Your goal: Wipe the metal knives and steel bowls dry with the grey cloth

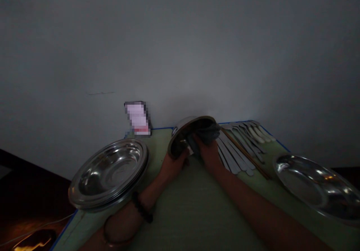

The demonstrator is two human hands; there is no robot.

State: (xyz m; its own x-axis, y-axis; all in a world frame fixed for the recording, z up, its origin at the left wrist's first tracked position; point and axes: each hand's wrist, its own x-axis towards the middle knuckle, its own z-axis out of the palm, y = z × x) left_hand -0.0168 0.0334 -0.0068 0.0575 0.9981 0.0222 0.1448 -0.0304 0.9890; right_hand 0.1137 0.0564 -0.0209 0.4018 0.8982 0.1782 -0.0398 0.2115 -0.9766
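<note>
A metal bowl (191, 122) is tilted on its side over the middle of the table, its opening facing me. My left hand (174, 164) grips the bowl's lower left rim, fingers closed round it. Inside the opening, my right hand (206, 149) is closed on a dark grey cloth (209, 133) that lies against the bowl's inner wall. Some of the right fingers are hidden by the cloth and the shadow. Just right of that hand lie several metal utensils with flat handles (234, 157) and a pair of brown chopsticks (247, 155).
A stack of metal basins (109, 172) stands on the left of the green table (185, 209). Toward the right edge is one shiny metal basin (315, 187). Several spoons with pale handles (257, 133) lie at the back right. A phone (138, 118) leans on the wall.
</note>
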